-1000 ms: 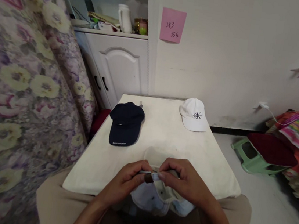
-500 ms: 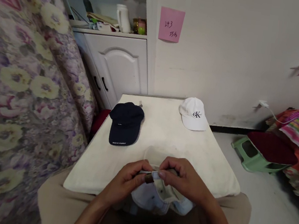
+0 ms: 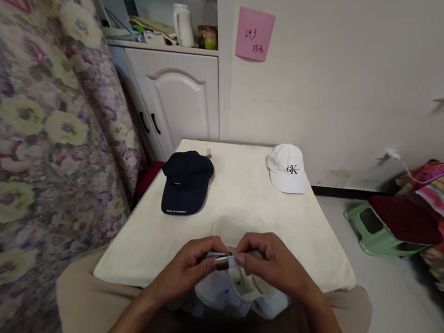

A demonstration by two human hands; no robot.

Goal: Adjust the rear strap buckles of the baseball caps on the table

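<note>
White cloth-covered table [image 3: 241, 208] fills the middle of the scene. A dark navy baseball cap [image 3: 186, 181] is laid on its far left and a white baseball cap with a black logo [image 3: 288, 167] on its far right, well apart. A pale blue fabric cap [image 3: 229, 294] is held at the near edge, over the lap. It is pinched by the left hand [image 3: 186, 269] and the right hand [image 3: 274, 265], both narrowly closed and meeting at a small brownish metal buckle [image 3: 222, 262]. Should either pinch be slackened, the buckle could be lost from the fingertips and the cap dropped.
</note>
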